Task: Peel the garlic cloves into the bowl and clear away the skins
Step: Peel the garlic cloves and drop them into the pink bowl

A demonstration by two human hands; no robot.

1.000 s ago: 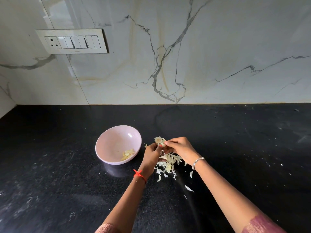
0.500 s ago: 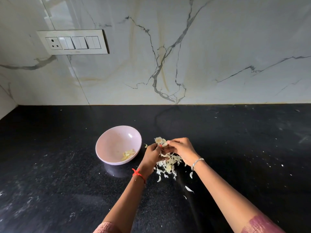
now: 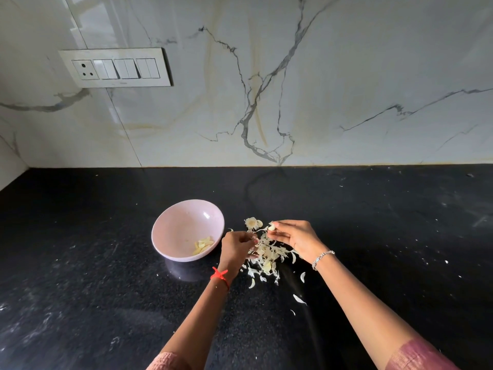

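- Right hand (image 3: 297,237): raised just above the surface (image 3: 386,236), palm turned left, thumb and forefinger pinched on a pale garlic clove (image 3: 271,227); other fingers loosely curled.
- Left hand (image 3: 236,248): knuckles up, fingers curled in over the skins pile (image 3: 268,256); a strip of skin at its fingertips, grip unclear.
- Forearms converge from the near edge.
- Bowl (image 3: 170,228): left of both hands, holding peeled cloves (image 3: 204,244).
- Stray skin flakes lie nearer.

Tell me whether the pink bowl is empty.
Not empty: the pink bowl holds a few peeled garlic cloves low on its right side; most of it is bare.
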